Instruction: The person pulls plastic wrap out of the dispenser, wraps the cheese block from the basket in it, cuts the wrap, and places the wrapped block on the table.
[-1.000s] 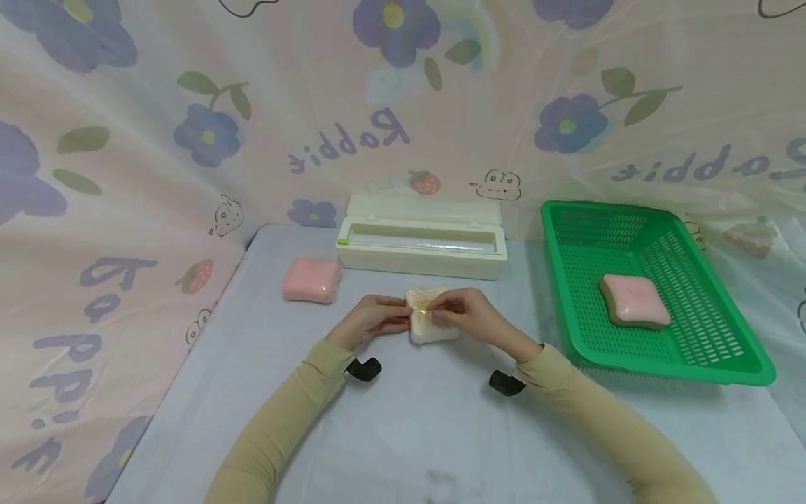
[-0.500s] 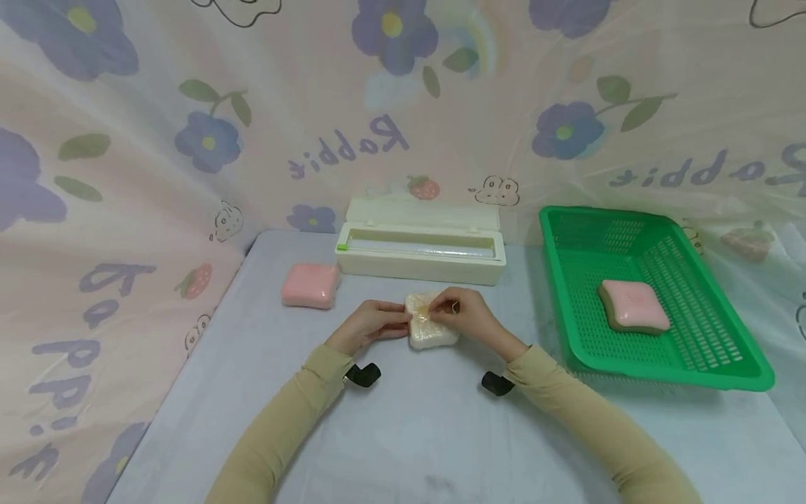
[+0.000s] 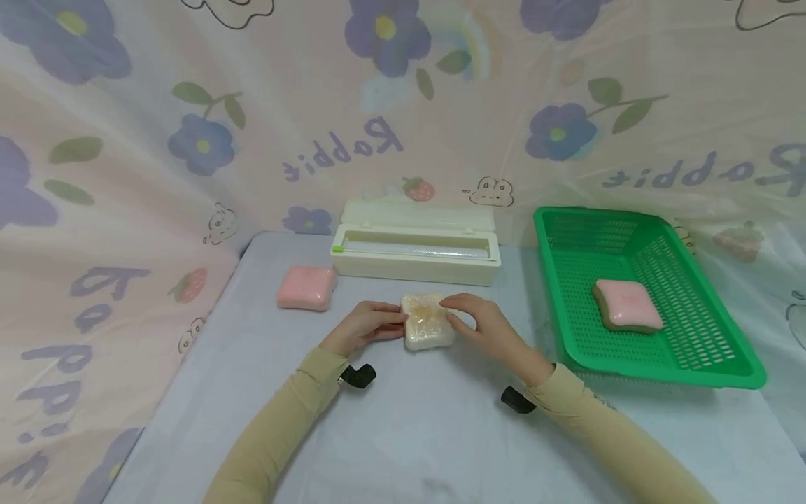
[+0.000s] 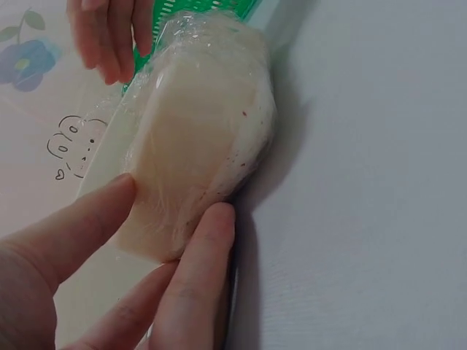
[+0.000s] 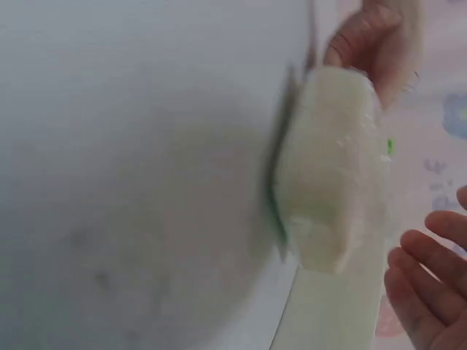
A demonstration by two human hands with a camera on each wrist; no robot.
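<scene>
A pale, toast-shaped block wrapped in clear, wrinkled cling film lies on the table in front of me, a yellowish patch on its top. Dark specks dot one side of the wrapped block in the left wrist view. My left hand pinches its left edge, thumb on one face and fingers on the other. Over its right edge is my right hand, thumb and fingers apart. From the right wrist, the fingers of my right hand look extended beside the block, a gap between them.
Behind the block stands a cream cling-film box, lid raised, its roll showing. A pink, toast-shaped block sits at the left. At the right, a green basket holds another pink block with a brown side.
My right hand, earlier pinching at the film on top of the block, has let go and moved right with its fingers spread. My left hand keeps its hold on the left edge.
</scene>
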